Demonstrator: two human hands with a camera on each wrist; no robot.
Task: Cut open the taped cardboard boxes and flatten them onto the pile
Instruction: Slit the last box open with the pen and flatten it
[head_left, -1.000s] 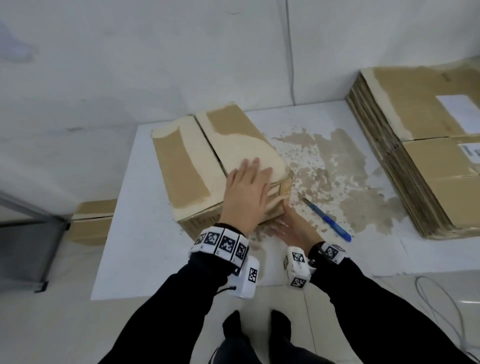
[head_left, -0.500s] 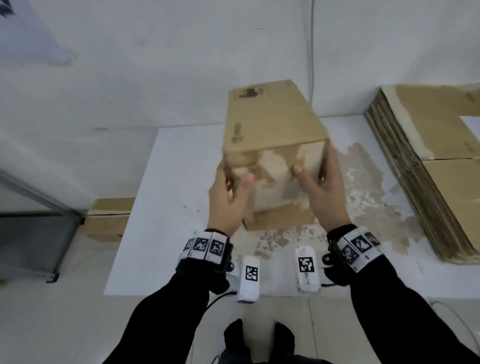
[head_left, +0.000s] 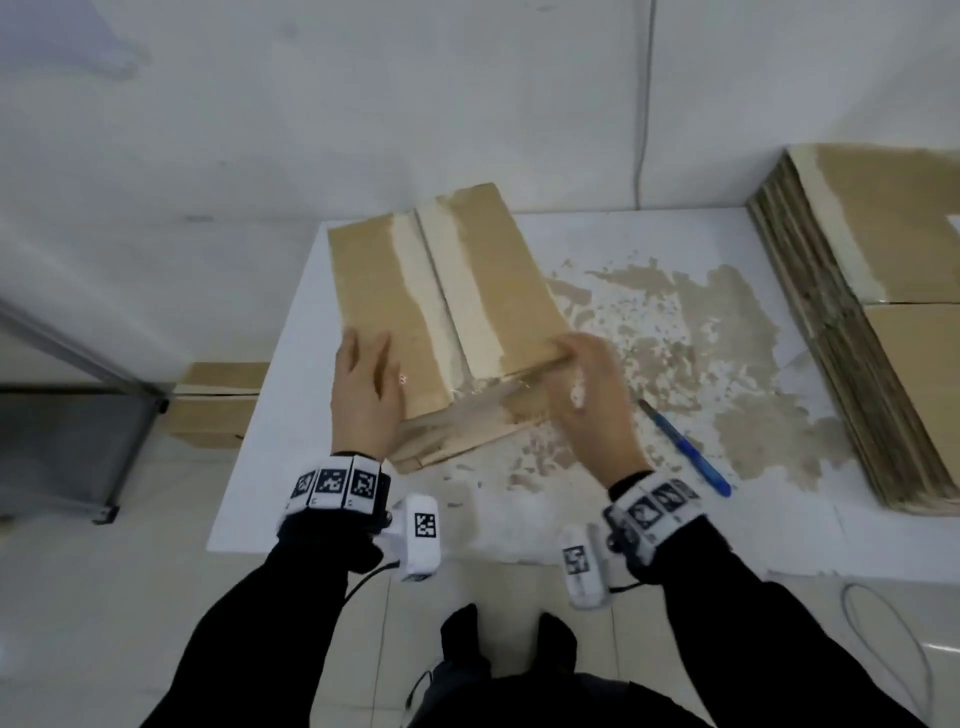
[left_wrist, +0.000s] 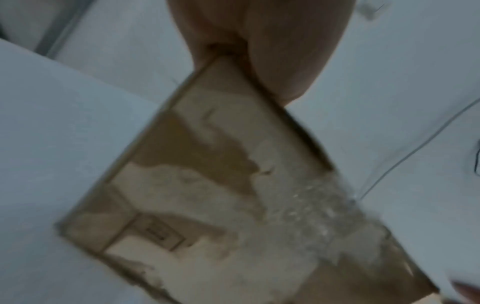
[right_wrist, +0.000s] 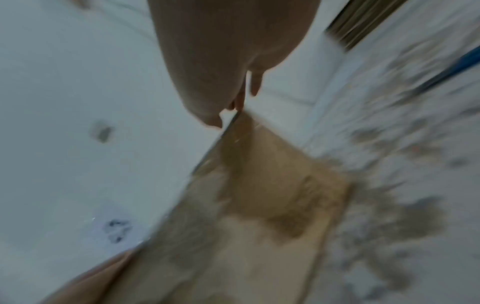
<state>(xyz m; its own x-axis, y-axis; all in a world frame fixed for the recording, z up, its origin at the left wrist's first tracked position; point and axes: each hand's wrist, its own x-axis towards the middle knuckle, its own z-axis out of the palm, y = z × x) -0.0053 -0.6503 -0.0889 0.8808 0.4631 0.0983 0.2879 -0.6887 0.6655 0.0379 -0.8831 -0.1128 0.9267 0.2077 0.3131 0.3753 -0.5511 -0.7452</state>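
Box (head_left: 441, 306) on table (head_left: 280, 467), left of pile (head_left: 852, 364). My left hand (head_left: 363, 400) flat on top, fingers straight; right hand (head_left: 592, 384) gripping near edge. Light, stiff, bends at creases; hold by edges

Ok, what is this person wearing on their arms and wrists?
Both hands, left hand and right hand, are bare. Black long sleeves. Each wrist has a band of black-and-white square markers and a white camera unit bearing its own marker, with a thin black cable.

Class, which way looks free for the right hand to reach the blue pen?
Probably straight to its right: the right hand grips the box, and the pen lies uncovered on the table beside it.
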